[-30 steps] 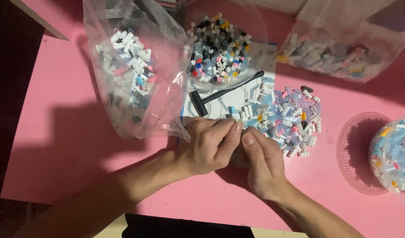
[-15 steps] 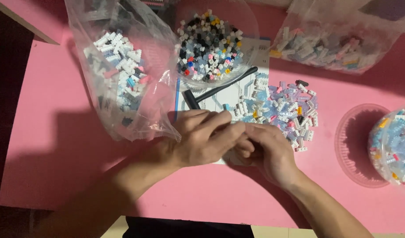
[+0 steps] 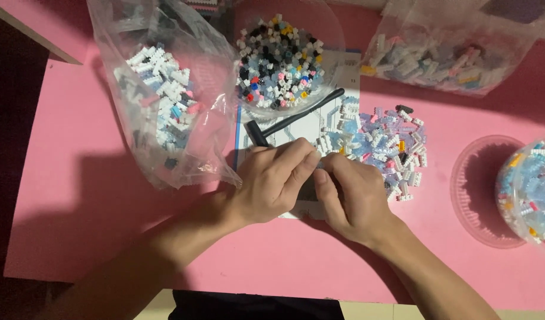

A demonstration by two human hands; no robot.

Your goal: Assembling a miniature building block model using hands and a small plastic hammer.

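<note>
Both hands meet at the middle of the pink surface [image 3: 106,195], over a white printed sheet [image 3: 338,118]. The left hand [image 3: 272,181] is curled, its fingers pressed against the right hand [image 3: 352,198], whose fingertips bend inward; something small sits between them, but what each grip holds cannot be told. Just beyond the hands lies a loose heap of tiny white, pale blue and pink building bricks [image 3: 382,145], and a small black plastic hammer [image 3: 293,121] rests across the sheet. A clear plastic bag of white bricks [image 3: 160,101] stands to the left, a clear round bowl of mixed bricks [image 3: 281,62] behind.
</note>
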